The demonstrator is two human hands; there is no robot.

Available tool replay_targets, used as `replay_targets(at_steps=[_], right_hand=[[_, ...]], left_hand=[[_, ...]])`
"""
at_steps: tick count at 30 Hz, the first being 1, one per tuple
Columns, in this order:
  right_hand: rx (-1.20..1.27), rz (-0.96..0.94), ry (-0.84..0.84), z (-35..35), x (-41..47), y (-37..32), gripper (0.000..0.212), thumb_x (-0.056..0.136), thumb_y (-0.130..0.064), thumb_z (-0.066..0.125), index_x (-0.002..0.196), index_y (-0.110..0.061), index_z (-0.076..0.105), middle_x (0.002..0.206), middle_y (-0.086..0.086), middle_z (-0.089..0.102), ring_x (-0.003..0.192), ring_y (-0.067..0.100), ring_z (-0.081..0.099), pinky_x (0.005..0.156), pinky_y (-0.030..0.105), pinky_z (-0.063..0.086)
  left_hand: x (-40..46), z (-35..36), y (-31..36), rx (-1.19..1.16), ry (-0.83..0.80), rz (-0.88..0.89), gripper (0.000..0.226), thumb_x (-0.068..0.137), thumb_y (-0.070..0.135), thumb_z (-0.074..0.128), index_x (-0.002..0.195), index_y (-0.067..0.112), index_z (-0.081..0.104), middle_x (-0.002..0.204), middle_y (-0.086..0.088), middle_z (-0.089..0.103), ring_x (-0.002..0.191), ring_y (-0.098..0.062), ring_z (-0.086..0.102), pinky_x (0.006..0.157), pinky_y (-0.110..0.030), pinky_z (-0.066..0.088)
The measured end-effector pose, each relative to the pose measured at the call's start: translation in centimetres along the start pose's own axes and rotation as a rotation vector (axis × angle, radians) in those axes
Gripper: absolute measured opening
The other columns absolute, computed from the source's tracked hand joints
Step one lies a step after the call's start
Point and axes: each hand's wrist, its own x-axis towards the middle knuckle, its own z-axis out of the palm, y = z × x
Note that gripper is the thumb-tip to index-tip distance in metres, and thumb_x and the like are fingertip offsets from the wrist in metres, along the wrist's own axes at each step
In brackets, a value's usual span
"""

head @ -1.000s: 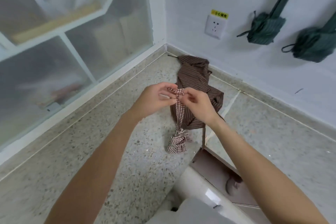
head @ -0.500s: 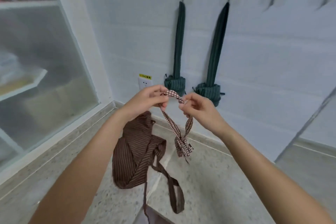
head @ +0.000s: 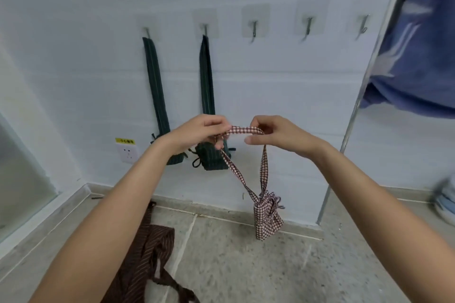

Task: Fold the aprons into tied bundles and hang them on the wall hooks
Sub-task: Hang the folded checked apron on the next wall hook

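Head view cuts off the brown striped apron at the bottom edge, and the left green bundle sits mostly behind the left forearm. Left hand and right hand each pinch the checked strap loop, stretched between them, with the checked bundle dangling below the right hand. Five hooks: two carry green bundles, three are bare.
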Motion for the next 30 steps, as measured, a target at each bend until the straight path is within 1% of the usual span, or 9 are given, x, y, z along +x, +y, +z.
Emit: replay_targets(at_steps=[4, 10, 14, 16, 18, 21, 25, 28, 30], right_hand=[[0.282, -0.04, 0.032, -1.5, 0.3, 0.3, 0.013, 0.081, -0.019, 0.067, 0.085, -0.015, 0.055, 0.082, 0.01, 0.049, 0.083, 0.015, 0.053, 0.084, 0.029, 0.039], [0.251, -0.007, 0.112, -3.6, 1.3, 0.0, 0.017, 0.081, -0.011, 0.069, 0.093, -0.014, 0.057, 0.07, -0.004, 0.06, 0.078, 0.013, 0.055, 0.079, 0.033, 0.043], [-0.263, 0.029, 0.284, -4.0, 1.9, -0.4, 0.019, 0.078, -0.013, 0.073, 0.088, -0.014, 0.056, 0.065, -0.005, 0.058, 0.058, 0.013, 0.058, 0.06, 0.03, 0.049], [-0.657, -0.021, 0.474, -3.8, 2.6, -0.5, 0.012, 0.081, -0.015, 0.063, 0.09, -0.015, 0.055, 0.07, -0.006, 0.056, 0.068, 0.019, 0.059, 0.062, 0.03, 0.043], [-0.781, -0.079, 0.617, -3.8, 3.0, -0.9, 0.012, 0.082, -0.019, 0.056, 0.094, -0.017, 0.057, 0.079, -0.007, 0.053, 0.075, 0.019, 0.055, 0.064, 0.031, 0.039], [-0.468, -0.028, 0.578, -4.7, 3.3, -1.9, 0.012, 0.085, -0.021, 0.053, 0.082, -0.017, 0.064, 0.086, -0.004, 0.059, 0.078, 0.012, 0.055, 0.07, 0.03, 0.041], [0.119, 0.004, 0.289, -5.4, 3.0, -3.5, 0.01, 0.087, -0.017, 0.061, 0.077, -0.014, 0.062, 0.078, -0.001, 0.068, 0.08, 0.008, 0.062, 0.081, 0.025, 0.049], [0.203, -0.035, 0.353, -5.5, 3.4, -4.0, 0.01, 0.086, -0.016, 0.065, 0.08, -0.01, 0.061, 0.073, 0.002, 0.066, 0.072, 0.013, 0.065, 0.074, 0.025, 0.051], [-0.043, -0.047, 0.541, -5.4, 4.0, -4.1, 0.012, 0.082, -0.015, 0.07, 0.078, -0.011, 0.059, 0.069, -0.002, 0.065, 0.066, 0.014, 0.066, 0.067, 0.025, 0.05]], left_hand=[[3.0, 0.6, 0.6, -0.15, -0.004, 0.03, 0.011, 0.093, 0.022, 0.052, 0.101, 0.015, 0.056, 0.087, -0.001, 0.062, 0.073, -0.014, 0.058, 0.08, -0.027, 0.051], [6.1, 0.4, 0.9, 0.083, 0.011, 0.057, 0.018, 0.086, 0.013, 0.064, 0.103, 0.016, 0.058, 0.091, -0.004, 0.068, 0.079, -0.012, 0.06, 0.082, -0.026, 0.048], [7.5, 0.3, 1.1, 0.121, 0.203, 0.193, 0.016, 0.084, 0.015, 0.067, 0.094, 0.023, 0.058, 0.088, 0.005, 0.06, 0.077, -0.009, 0.057, 0.081, -0.031, 0.048], [7.7, 0.3, 1.6, 0.084, 0.177, 0.283, 0.023, 0.081, 0.017, 0.071, 0.096, 0.024, 0.055, 0.093, 0.01, 0.059, 0.079, -0.006, 0.056, 0.084, -0.026, 0.047], [7.6, 0.0, 2.4, -0.068, 0.101, 0.337, 0.023, 0.082, 0.011, 0.069, 0.098, 0.02, 0.055, 0.094, 0.011, 0.06, 0.08, -0.007, 0.059, 0.082, -0.024, 0.049], [7.9, -0.9, 3.3, -0.175, 0.145, 0.37, 0.02, 0.082, 0.003, 0.066, 0.094, 0.016, 0.057, 0.089, 0.007, 0.064, 0.075, -0.011, 0.063, 0.077, -0.024, 0.052], [9.1, -1.5, 3.7, 0.263, 0.51, 0.516, 0.022, 0.075, 0.005, 0.074, 0.086, 0.016, 0.059, 0.081, 0.009, 0.062, 0.073, -0.002, 0.062, 0.068, -0.015, 0.05], [10.0, -1.3, 3.3, 0.558, 0.713, 0.678, 0.016, 0.077, 0.006, 0.067, 0.081, 0.015, 0.055, 0.076, 0.01, 0.056, 0.073, -0.004, 0.055, 0.058, -0.021, 0.048], [10.6, -1.2, 3.0, 0.547, 0.773, 0.692, 0.017, 0.076, 0.004, 0.063, 0.078, 0.016, 0.05, 0.075, 0.009, 0.052, 0.069, -0.006, 0.05, 0.054, -0.022, 0.042]])
